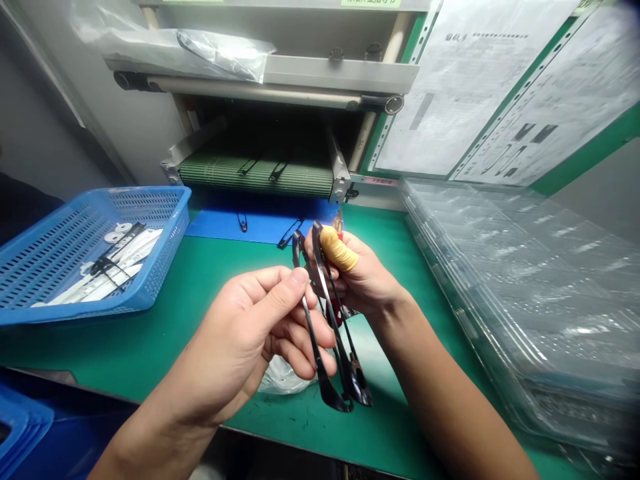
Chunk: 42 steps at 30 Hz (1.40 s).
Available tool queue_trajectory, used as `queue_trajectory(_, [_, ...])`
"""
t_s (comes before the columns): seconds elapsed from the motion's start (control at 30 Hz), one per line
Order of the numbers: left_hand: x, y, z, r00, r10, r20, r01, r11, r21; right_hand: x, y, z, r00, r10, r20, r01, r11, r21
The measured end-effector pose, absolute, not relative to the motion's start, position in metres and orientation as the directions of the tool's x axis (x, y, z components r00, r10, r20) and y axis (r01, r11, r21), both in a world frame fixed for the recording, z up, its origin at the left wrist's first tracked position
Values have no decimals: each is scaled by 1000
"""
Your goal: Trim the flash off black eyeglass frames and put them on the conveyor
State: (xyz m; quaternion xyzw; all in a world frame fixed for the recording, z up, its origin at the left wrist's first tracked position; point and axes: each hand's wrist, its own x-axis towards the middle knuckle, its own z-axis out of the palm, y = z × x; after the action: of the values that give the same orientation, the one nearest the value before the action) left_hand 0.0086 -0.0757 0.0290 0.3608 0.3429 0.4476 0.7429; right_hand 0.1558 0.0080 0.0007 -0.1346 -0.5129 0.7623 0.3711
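My left hand [270, 320] pinches a slim, glossy black looped part [313, 333] between thumb and fingers. Close beside it, my right hand [363, 273], with a yellow finger cover [339, 249] on the thumb, grips a similar black looped part [337, 327]. The two long parts lie almost side by side, their wider ends pointing down toward me. A red-handled tool [341, 235] with a metal tip shows partly behind the right thumb; its kind is hidden. Two more black looped parts [290, 233] lie on the blue sheet [215, 223] beyond my hands.
A green mesh conveyor [310, 179] carries black parts at the back. On the left, a blue basket [167, 257] holds white strips and black pieces. Stacked clear plastic trays [500, 280] fill the right. A clear bag [283, 379] lies under my hands on the green table [240, 257].
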Motion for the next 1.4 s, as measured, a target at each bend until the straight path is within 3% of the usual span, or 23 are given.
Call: queue_trajectory(1.4, [9,-71,24,356,915,-189,-491,355,795,159,8,5,-682,728,76,-343,-227,-911])
